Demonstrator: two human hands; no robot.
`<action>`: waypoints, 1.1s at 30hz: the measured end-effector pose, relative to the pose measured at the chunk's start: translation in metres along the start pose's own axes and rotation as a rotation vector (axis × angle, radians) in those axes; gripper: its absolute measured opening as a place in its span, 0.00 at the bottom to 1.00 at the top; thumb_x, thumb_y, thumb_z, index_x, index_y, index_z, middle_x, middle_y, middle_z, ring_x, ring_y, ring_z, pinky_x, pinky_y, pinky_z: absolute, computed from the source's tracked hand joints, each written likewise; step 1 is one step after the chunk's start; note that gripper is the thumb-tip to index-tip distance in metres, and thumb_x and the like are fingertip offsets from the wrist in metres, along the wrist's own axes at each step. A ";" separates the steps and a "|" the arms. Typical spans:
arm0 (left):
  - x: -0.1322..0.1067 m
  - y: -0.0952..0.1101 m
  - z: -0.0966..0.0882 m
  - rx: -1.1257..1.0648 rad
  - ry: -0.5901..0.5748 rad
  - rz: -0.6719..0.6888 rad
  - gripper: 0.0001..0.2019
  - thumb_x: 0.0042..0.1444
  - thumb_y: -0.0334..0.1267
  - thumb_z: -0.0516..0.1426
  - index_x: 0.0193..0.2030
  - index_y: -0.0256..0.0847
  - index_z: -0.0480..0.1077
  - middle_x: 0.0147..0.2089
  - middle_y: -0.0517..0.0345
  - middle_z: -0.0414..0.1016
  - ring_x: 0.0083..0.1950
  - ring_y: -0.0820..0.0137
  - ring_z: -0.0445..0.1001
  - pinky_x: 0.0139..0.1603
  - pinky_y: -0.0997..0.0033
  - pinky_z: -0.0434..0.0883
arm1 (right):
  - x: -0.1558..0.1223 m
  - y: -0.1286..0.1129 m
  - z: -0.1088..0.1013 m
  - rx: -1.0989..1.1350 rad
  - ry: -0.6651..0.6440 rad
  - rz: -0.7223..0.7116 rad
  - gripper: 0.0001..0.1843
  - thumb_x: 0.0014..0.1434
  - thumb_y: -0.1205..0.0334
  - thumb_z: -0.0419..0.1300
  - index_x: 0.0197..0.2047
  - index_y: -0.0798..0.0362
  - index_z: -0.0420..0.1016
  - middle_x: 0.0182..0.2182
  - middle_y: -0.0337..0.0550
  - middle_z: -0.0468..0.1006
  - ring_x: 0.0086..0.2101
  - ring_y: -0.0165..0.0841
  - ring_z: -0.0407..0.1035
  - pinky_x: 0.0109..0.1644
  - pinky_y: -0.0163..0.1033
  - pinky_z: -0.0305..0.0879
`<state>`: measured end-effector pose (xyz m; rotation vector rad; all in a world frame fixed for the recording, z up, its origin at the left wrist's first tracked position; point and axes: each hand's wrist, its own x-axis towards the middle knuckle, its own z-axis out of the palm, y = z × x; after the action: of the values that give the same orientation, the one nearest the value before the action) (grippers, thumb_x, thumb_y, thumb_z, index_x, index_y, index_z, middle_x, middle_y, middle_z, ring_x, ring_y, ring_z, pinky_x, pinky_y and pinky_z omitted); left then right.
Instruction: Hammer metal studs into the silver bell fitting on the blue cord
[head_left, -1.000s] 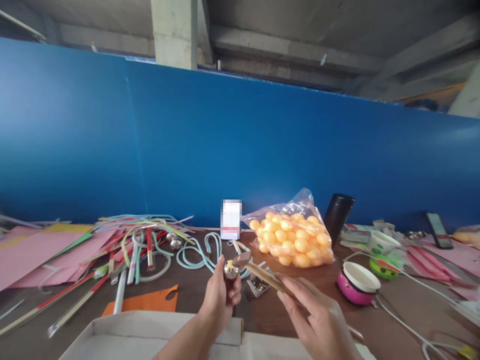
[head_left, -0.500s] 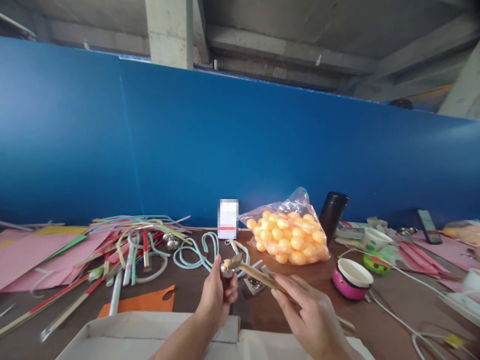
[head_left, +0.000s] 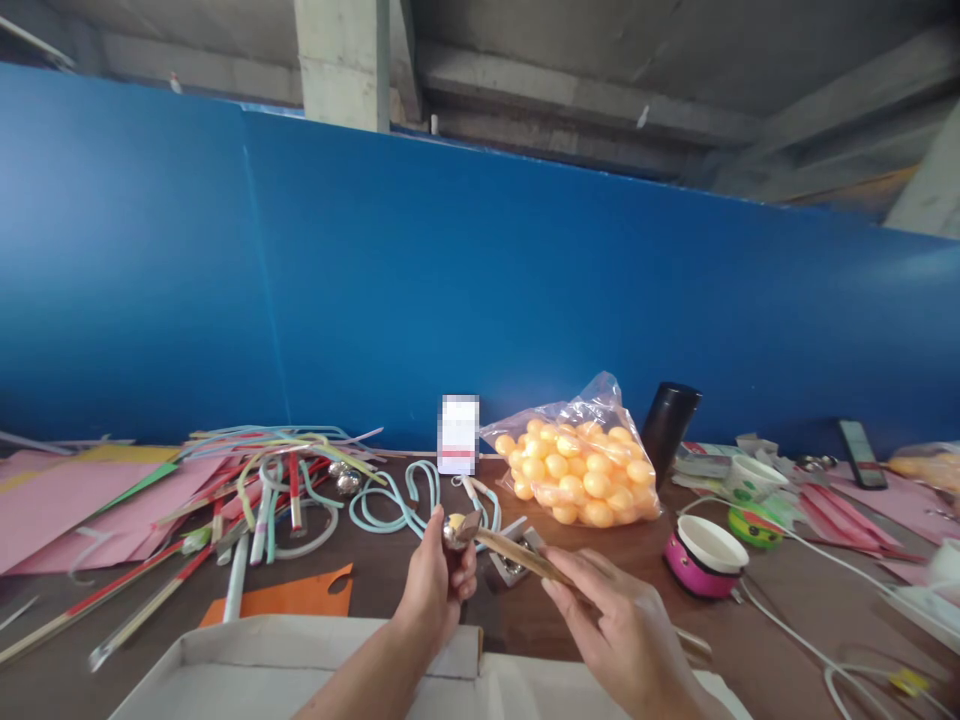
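My left hand [head_left: 439, 580] is closed round a small shiny silver ball [head_left: 453, 532] that has a pale yellow patch on top. In my right hand [head_left: 619, 625] is a long wooden-handled brush [head_left: 525, 556], pinched between thumb and fingers. Its flat brown tip meets the ball at the yellow patch. Behind the brush sits a small grey square holder [head_left: 491, 570] with something shiny in it, partly hidden. Below both hands lies an opened white cardboard box [head_left: 247, 665].
A clear bag of orange balls [head_left: 574, 475] stands behind my hands, beside a black cylinder [head_left: 671, 425]. Rightward are a pink-banded bowl [head_left: 705, 560] and a white cable [head_left: 795, 640]. Tubes [head_left: 367, 515], coloured paper [head_left: 90, 500] and silver balls [head_left: 346, 480] lie leftward. A blue partition [head_left: 450, 270] rises behind.
The view has shifted slightly. The brush tip has turned a little on the ball, and more of the yellow patch shows. Both hands keep their holds.
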<state>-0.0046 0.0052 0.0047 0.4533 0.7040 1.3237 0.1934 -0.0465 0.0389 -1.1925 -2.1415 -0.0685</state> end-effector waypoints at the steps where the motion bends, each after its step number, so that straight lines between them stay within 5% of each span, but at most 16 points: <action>1: 0.000 0.000 0.000 -0.001 0.003 0.003 0.24 0.52 0.60 0.51 0.30 0.36 0.66 0.15 0.66 0.57 0.15 0.82 0.45 0.16 0.78 0.44 | 0.000 0.000 0.000 0.002 -0.001 0.001 0.16 0.62 0.64 0.51 0.53 0.49 0.68 0.40 0.46 0.77 0.38 0.34 0.73 0.43 0.36 0.70; 19: 0.002 -0.001 -0.001 -0.014 0.007 0.008 0.23 0.51 0.60 0.52 0.24 0.41 0.55 0.14 0.67 0.57 0.14 0.82 0.46 0.16 0.77 0.43 | 0.000 0.001 -0.002 0.003 0.034 0.014 0.16 0.62 0.63 0.51 0.52 0.50 0.69 0.39 0.47 0.78 0.37 0.35 0.74 0.42 0.37 0.71; 33: -0.001 0.003 0.003 -0.001 0.007 0.004 0.22 0.52 0.59 0.51 0.25 0.40 0.58 0.13 0.66 0.56 0.15 0.81 0.45 0.16 0.77 0.42 | 0.000 0.002 -0.003 0.023 0.109 0.026 0.16 0.61 0.63 0.53 0.53 0.50 0.69 0.42 0.46 0.78 0.39 0.35 0.74 0.44 0.36 0.71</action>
<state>-0.0045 0.0050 0.0086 0.4499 0.7085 1.3300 0.1965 -0.0461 0.0406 -1.1762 -2.0265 -0.0946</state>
